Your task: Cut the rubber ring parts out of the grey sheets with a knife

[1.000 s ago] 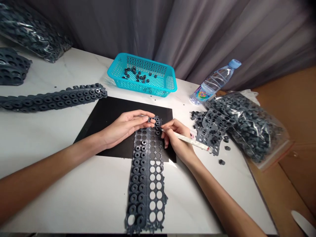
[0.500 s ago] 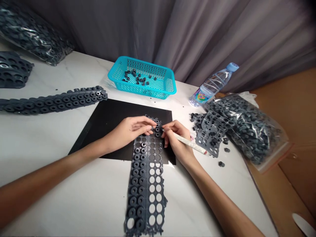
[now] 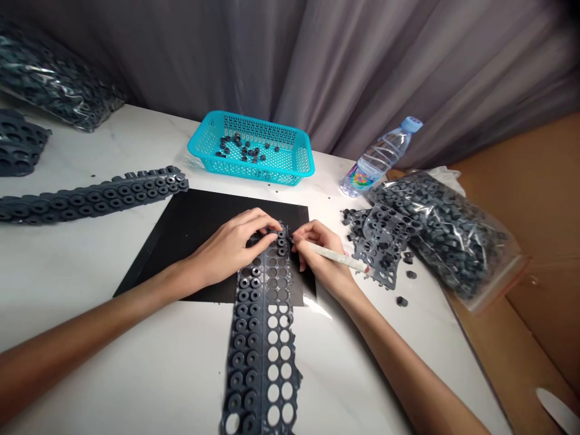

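Observation:
A long dark rubber sheet [image 3: 263, 338] of moulded rings lies lengthwise before me, its far part over a black mat [image 3: 181, 241]. Thick rings fill most of its left columns. The right columns are mostly open holes, with a few rings at the far end. My left hand [image 3: 242, 241] has bent fingers, with thumb and forefinger gripping the sheet's far end by those rings. In my right hand [image 3: 319, 251] is a pen-like tool [image 3: 339, 258] with a whitish wrapped handle and a red end. Its tip is by the sheet's right edge, partly hidden by my fingers.
Behind the mat stands a turquoise basket [image 3: 251, 172] with several small dark rubber pieces. To the right are a water bottle [image 3: 380, 157], a punched-out sheet scrap [image 3: 385, 241] and a clear bag of dark pieces [image 3: 448, 235]. Another ringed strip [image 3: 95, 196] and bag [image 3: 58, 78] lie left.
My left fingers have shifted from a pinch over the rings to the sheet's far end. My right hand still holds the tool beside the sheet. The whole view has shifted slightly.

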`<state>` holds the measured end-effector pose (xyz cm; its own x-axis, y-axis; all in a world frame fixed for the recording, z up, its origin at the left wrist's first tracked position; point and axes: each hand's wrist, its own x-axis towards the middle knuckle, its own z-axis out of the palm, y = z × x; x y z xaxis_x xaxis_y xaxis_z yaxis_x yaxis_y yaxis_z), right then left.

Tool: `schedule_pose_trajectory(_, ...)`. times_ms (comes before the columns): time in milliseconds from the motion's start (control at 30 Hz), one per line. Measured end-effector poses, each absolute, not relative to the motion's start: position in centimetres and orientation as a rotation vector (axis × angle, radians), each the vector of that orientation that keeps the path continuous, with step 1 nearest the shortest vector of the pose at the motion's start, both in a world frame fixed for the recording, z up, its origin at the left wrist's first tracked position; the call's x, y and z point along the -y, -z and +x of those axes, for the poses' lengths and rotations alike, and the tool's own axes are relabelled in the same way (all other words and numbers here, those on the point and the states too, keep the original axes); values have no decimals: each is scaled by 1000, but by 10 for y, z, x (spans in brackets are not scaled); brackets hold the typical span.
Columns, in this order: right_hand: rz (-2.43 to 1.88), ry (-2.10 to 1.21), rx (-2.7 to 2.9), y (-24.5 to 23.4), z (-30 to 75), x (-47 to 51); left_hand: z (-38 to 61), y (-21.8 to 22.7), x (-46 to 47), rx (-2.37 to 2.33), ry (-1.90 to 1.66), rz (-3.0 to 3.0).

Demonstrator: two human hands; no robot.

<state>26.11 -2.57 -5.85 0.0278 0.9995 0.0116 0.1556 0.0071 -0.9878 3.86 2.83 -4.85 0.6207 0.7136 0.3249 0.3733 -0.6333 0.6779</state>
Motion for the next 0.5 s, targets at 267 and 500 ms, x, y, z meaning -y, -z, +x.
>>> schedule_pose_trajectory(267,-1320,-1174,1273,64,263,22,42,48,-51,-806,-649,2262)
schedule_pose_trajectory(500,-1350,-1149,1231,62,259,22,30,30,-47,-807,-720,2133)
